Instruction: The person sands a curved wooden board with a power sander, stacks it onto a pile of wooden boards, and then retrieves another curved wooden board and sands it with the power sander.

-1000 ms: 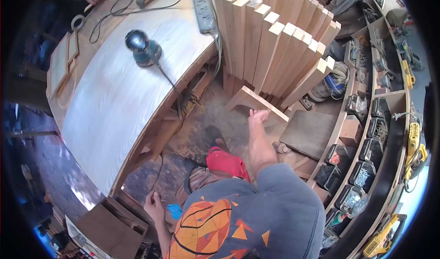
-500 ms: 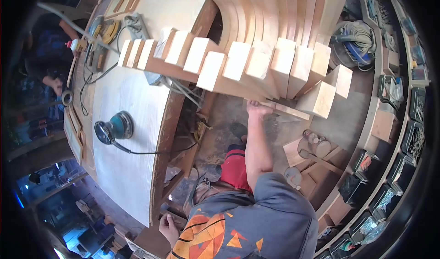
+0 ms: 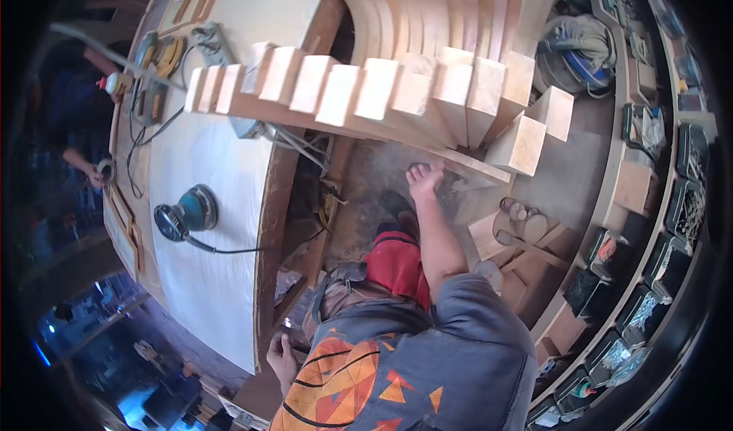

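Note:
My right hand (image 3: 424, 180) is just below the row of pale wooden blocks (image 3: 376, 89), close to a thin wooden strip (image 3: 477, 165) under them. Its fingers are loosely bent and apart, and I see nothing held in them. The blocks look like the ends of long curved wooden pieces (image 3: 427, 11) stretching away behind. Low beside my body, next to the workbench edge, my left hand (image 3: 284, 359) has its thumb and fingertips slightly apart. Its palm is hidden, and no held object shows.
An orbital sander (image 3: 200, 208) with a cord lies on the white-topped workbench (image 3: 206, 301). Another person's hand (image 3: 95, 174) is by a tape roll (image 3: 107, 171). Wood offcuts (image 3: 527, 257) lie on the floor. Bins (image 3: 637, 332) line the right; a blue vacuum (image 3: 588, 72) stands behind.
My right hand has come off the wooden strip and drawn slightly back towards me. The view has shifted a little, and the other person's hand has moved to the tape roll.

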`<state>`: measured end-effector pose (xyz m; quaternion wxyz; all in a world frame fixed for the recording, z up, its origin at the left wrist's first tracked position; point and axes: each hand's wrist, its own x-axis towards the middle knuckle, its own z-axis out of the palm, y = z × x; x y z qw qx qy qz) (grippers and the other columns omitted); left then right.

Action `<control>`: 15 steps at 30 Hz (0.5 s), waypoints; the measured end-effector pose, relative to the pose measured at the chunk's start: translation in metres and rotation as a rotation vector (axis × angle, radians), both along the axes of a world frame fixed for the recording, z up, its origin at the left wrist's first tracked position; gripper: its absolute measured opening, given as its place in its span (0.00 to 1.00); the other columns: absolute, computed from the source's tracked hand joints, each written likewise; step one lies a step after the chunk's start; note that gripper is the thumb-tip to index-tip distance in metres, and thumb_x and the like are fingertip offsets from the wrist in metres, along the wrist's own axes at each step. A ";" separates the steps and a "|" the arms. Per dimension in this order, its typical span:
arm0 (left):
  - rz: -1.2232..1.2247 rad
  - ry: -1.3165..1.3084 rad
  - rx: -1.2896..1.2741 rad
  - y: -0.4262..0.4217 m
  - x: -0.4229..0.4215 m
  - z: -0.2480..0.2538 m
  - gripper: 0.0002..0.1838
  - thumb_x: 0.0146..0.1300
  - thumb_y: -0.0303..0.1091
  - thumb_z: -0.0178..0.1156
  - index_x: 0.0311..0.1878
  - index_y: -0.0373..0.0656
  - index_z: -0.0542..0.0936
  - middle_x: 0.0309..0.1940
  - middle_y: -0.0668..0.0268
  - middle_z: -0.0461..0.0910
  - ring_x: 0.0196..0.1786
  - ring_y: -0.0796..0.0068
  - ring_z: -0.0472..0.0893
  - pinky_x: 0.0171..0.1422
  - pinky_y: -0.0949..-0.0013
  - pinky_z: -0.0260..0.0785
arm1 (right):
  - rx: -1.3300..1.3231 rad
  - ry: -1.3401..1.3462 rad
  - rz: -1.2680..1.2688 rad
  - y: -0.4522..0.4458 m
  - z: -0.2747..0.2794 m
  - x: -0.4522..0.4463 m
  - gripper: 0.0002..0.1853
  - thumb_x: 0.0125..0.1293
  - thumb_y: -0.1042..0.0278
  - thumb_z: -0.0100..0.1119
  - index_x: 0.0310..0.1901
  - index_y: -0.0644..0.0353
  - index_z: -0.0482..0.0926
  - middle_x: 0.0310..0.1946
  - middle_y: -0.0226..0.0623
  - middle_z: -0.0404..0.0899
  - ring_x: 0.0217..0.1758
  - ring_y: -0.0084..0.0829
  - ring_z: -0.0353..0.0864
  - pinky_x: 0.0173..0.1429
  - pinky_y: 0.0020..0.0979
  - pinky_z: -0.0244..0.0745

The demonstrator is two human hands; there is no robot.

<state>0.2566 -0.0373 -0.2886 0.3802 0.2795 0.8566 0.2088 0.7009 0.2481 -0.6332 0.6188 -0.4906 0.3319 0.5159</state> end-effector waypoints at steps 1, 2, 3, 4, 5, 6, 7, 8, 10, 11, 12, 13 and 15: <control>0.029 -0.005 0.011 0.001 0.006 -0.001 0.15 0.81 0.38 0.63 0.48 0.32 0.85 0.33 0.68 0.84 0.38 0.80 0.80 0.47 0.73 0.72 | -0.040 -0.031 0.038 -0.021 -0.015 -0.002 0.54 0.73 0.23 0.50 0.88 0.46 0.42 0.84 0.48 0.51 0.87 0.52 0.53 0.86 0.57 0.53; -0.002 0.005 0.023 0.003 0.013 -0.001 0.15 0.81 0.38 0.63 0.49 0.32 0.85 0.33 0.68 0.84 0.38 0.80 0.81 0.48 0.72 0.73 | -0.074 -0.053 0.099 -0.042 -0.018 0.000 0.54 0.73 0.23 0.49 0.88 0.45 0.40 0.85 0.48 0.49 0.87 0.54 0.52 0.86 0.58 0.52; -0.021 0.019 0.043 -0.001 0.018 -0.002 0.16 0.80 0.38 0.63 0.51 0.31 0.85 0.34 0.67 0.85 0.39 0.79 0.81 0.49 0.72 0.74 | -0.097 -0.076 0.172 -0.062 -0.017 0.003 0.54 0.74 0.23 0.48 0.88 0.44 0.38 0.86 0.49 0.47 0.88 0.55 0.51 0.86 0.58 0.52; -0.068 0.086 -0.024 -0.013 0.010 -0.009 0.17 0.78 0.40 0.65 0.53 0.32 0.86 0.34 0.63 0.88 0.39 0.77 0.85 0.48 0.69 0.78 | -0.097 -0.094 0.242 -0.080 -0.019 0.007 0.53 0.74 0.24 0.48 0.89 0.43 0.37 0.89 0.48 0.43 0.90 0.56 0.47 0.88 0.58 0.49; 0.030 0.106 0.021 -0.025 0.009 -0.016 0.17 0.78 0.40 0.65 0.53 0.32 0.86 0.34 0.63 0.88 0.39 0.77 0.85 0.48 0.69 0.78 | -0.079 -0.106 0.371 -0.107 -0.043 0.009 0.53 0.74 0.25 0.49 0.89 0.43 0.38 0.89 0.48 0.41 0.90 0.56 0.47 0.88 0.58 0.47; -0.043 0.179 0.017 -0.034 0.013 -0.021 0.18 0.76 0.41 0.67 0.54 0.33 0.87 0.35 0.60 0.89 0.39 0.74 0.87 0.47 0.68 0.79 | -0.168 -0.078 0.511 -0.118 -0.049 0.016 0.52 0.75 0.25 0.48 0.89 0.44 0.40 0.89 0.47 0.43 0.90 0.55 0.47 0.89 0.58 0.45; -0.086 0.264 0.001 -0.036 0.022 -0.017 0.19 0.74 0.42 0.69 0.55 0.34 0.87 0.35 0.57 0.91 0.38 0.71 0.89 0.46 0.66 0.80 | -0.218 -0.134 0.723 -0.132 -0.061 0.016 0.49 0.76 0.25 0.46 0.88 0.44 0.46 0.88 0.44 0.49 0.89 0.53 0.50 0.86 0.60 0.51; -0.036 0.254 0.024 -0.039 0.031 -0.013 0.19 0.72 0.43 0.70 0.55 0.35 0.88 0.35 0.55 0.91 0.38 0.69 0.90 0.46 0.65 0.81 | -0.079 -0.209 1.032 -0.144 -0.071 0.026 0.46 0.78 0.27 0.46 0.85 0.52 0.57 0.84 0.41 0.60 0.84 0.49 0.60 0.82 0.57 0.61; 0.090 0.240 0.115 -0.027 0.050 0.018 0.19 0.70 0.43 0.71 0.54 0.37 0.89 0.36 0.54 0.91 0.38 0.66 0.91 0.46 0.63 0.82 | 0.188 -0.154 1.254 -0.158 -0.132 0.050 0.36 0.82 0.39 0.51 0.72 0.67 0.74 0.61 0.44 0.84 0.57 0.38 0.83 0.65 0.41 0.77; 0.144 0.233 0.178 -0.020 0.054 0.037 0.19 0.70 0.42 0.71 0.54 0.36 0.89 0.36 0.54 0.91 0.38 0.65 0.91 0.46 0.63 0.82 | 0.067 -0.227 1.464 -0.143 -0.106 0.052 0.35 0.81 0.40 0.52 0.71 0.66 0.75 0.59 0.44 0.84 0.55 0.37 0.83 0.63 0.41 0.77; 0.232 0.208 0.306 -0.017 0.061 0.047 0.18 0.70 0.42 0.72 0.53 0.36 0.89 0.35 0.56 0.91 0.37 0.67 0.90 0.45 0.64 0.81 | -0.017 -0.277 1.628 -0.126 -0.081 0.040 0.33 0.81 0.42 0.52 0.70 0.66 0.75 0.58 0.43 0.84 0.54 0.37 0.83 0.61 0.41 0.77; 0.272 0.178 0.436 -0.015 0.064 0.059 0.18 0.70 0.41 0.72 0.53 0.36 0.89 0.34 0.57 0.90 0.36 0.69 0.90 0.44 0.66 0.80 | -0.045 -0.324 1.758 -0.111 -0.066 0.035 0.32 0.81 0.43 0.53 0.69 0.66 0.76 0.56 0.43 0.84 0.52 0.37 0.83 0.60 0.41 0.77; 0.279 0.199 0.619 -0.009 0.072 0.103 0.16 0.69 0.38 0.73 0.54 0.37 0.89 0.31 0.62 0.88 0.34 0.74 0.87 0.43 0.69 0.79 | -0.054 -0.416 1.953 -0.081 -0.045 0.012 0.30 0.80 0.46 0.54 0.67 0.66 0.77 0.53 0.43 0.83 0.49 0.37 0.83 0.56 0.40 0.78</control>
